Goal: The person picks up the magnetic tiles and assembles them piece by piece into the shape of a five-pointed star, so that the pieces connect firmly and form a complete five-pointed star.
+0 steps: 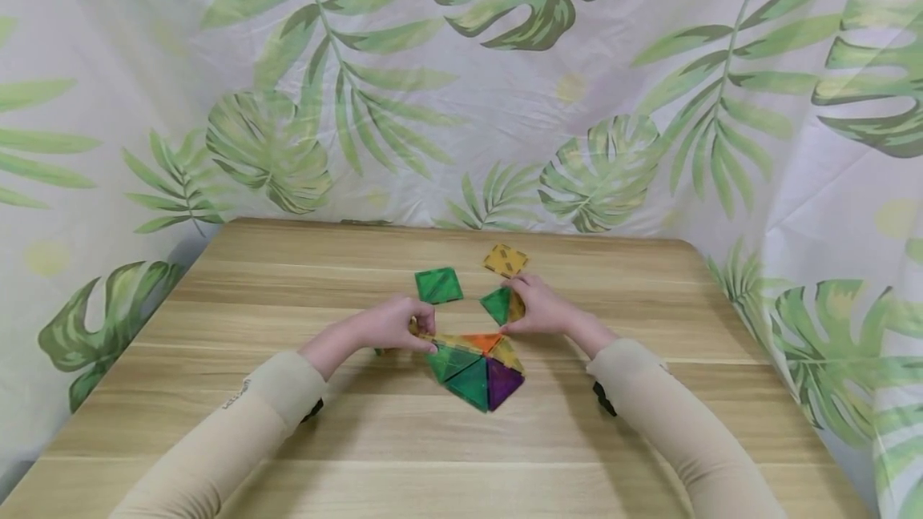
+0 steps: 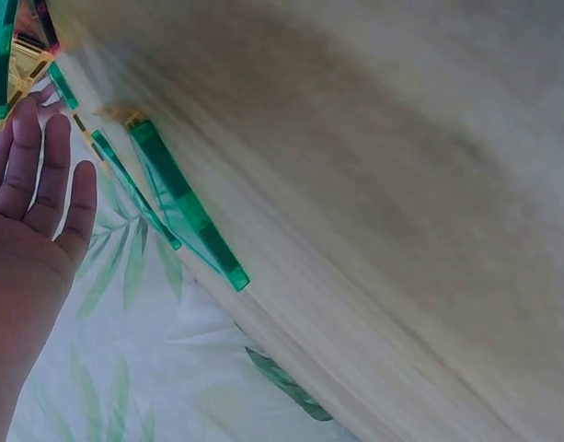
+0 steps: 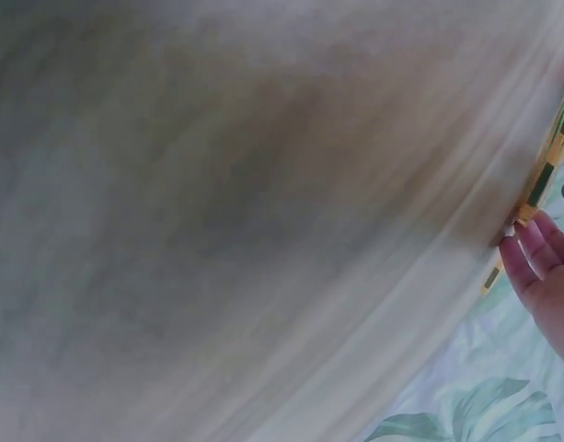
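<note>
A raised shape of joined magnetic tiles (image 1: 469,383), green, purple, orange and yellow, sits at the middle of the table. My left hand (image 1: 395,323) pinches its upper left corner between thumb and fingers. In the left wrist view, the fingers of the left hand (image 2: 42,175) extend up to a yellow tile (image 2: 28,64). Just behind the shape, my right hand (image 1: 541,307) holds a green and orange tile piece (image 1: 496,305) by its right side. The right wrist view shows fingertips of the right hand (image 3: 548,267) at an orange tile edge (image 3: 536,189).
Farther back on the wooden table (image 1: 288,279) lie a green square tile (image 1: 438,285) and a yellow square tile (image 1: 505,260). A small green and orange piece (image 1: 384,351) is partly hidden by the left hand. A leaf-patterned cloth (image 1: 505,118) hangs behind the table.
</note>
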`<action>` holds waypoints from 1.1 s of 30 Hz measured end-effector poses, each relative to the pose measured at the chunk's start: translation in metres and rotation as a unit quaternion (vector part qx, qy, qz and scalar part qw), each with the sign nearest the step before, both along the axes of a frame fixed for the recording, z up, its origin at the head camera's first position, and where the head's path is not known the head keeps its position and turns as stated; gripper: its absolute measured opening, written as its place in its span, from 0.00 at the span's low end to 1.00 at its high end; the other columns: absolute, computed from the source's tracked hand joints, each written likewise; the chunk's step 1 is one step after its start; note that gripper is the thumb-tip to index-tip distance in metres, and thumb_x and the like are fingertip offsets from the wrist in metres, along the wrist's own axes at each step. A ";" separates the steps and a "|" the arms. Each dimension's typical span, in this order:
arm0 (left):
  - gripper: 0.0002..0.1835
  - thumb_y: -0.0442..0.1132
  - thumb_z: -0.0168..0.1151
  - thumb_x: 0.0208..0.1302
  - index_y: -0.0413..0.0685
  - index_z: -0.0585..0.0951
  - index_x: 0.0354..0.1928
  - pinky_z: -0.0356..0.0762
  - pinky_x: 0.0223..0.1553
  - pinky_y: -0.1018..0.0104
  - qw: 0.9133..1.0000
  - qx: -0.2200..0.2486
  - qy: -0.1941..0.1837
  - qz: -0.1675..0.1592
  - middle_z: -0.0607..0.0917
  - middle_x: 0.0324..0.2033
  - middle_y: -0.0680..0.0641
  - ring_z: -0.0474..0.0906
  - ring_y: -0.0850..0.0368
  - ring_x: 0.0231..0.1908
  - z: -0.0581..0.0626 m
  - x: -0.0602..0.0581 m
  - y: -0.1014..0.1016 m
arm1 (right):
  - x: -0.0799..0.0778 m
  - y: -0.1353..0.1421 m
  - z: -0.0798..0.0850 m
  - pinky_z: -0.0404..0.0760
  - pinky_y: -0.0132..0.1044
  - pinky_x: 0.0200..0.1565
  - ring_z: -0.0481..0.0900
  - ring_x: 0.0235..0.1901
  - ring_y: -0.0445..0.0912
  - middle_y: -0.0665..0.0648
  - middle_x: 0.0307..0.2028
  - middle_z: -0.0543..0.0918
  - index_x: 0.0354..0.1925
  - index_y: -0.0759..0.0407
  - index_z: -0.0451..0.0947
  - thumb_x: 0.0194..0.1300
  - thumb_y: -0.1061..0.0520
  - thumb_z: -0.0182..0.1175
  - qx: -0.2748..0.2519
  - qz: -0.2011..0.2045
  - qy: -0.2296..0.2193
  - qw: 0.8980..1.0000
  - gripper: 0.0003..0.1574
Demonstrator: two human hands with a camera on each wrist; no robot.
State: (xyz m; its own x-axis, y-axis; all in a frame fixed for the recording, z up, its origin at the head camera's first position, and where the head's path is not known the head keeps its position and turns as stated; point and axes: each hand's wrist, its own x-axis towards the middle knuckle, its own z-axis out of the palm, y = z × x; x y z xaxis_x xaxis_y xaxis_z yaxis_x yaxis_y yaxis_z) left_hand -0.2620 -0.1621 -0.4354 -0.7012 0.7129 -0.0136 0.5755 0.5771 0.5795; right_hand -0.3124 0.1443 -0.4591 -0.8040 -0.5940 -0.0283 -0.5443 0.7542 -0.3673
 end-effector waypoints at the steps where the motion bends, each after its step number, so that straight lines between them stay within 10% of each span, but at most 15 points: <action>1: 0.11 0.51 0.70 0.54 0.57 0.78 0.29 0.75 0.32 0.70 1.000 0.001 -0.003 0.001 0.80 0.26 0.60 0.74 0.63 0.30 0.000 -0.001 0.000 | 0.001 0.001 0.001 0.69 0.50 0.60 0.66 0.59 0.57 0.66 0.61 0.64 0.66 0.59 0.62 0.47 0.36 0.71 -0.006 -0.005 -0.005 1.000 0.56; 15: 0.13 0.44 0.61 0.65 0.42 0.81 0.43 0.79 0.45 0.60 0.997 0.024 0.024 0.070 0.84 0.36 0.50 0.80 0.57 0.40 0.011 -0.030 0.032 | 0.013 -0.006 0.020 0.70 0.52 0.59 0.67 0.61 0.59 0.66 0.64 0.61 0.67 0.61 0.60 0.48 0.37 0.71 -0.053 0.009 0.020 0.998 0.57; 33: 0.15 0.40 0.56 0.68 0.35 0.78 0.49 0.76 0.33 0.67 0.985 0.085 -0.085 0.128 0.85 0.36 0.38 0.81 0.46 0.36 0.013 -0.036 0.060 | 0.025 -0.020 0.028 0.67 0.50 0.62 0.61 0.65 0.55 0.62 0.66 0.59 0.66 0.62 0.61 0.46 0.46 0.75 -0.144 0.084 0.029 0.986 0.54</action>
